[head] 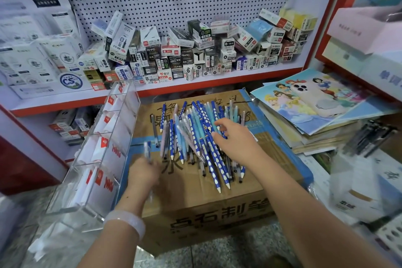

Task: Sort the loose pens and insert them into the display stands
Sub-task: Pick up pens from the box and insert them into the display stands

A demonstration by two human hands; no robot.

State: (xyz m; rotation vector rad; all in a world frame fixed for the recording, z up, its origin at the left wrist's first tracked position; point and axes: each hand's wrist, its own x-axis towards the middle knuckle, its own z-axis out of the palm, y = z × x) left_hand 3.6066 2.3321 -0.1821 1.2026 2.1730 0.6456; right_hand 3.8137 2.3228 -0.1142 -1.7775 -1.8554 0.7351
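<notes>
A heap of loose pens point(196, 135), mostly blue with white dots plus some pale blue and grey ones, lies on top of a cardboard box point(208, 202). My left hand point(143, 173) grips a blue pen point(148, 150) upright at the left edge of the heap. My right hand point(235, 139) reaches into the right side of the heap, fingers bent over the pens; whether it holds one is hidden. A clear acrylic display stand point(102, 154) with several compartments leans to the left of the box.
A shelf point(152, 90) behind the box carries many small pen-refill boxes below a pegboard. To the right lies a stack of picture books point(315, 106) with a phone point(315, 98) on top. More boxed goods stand far right.
</notes>
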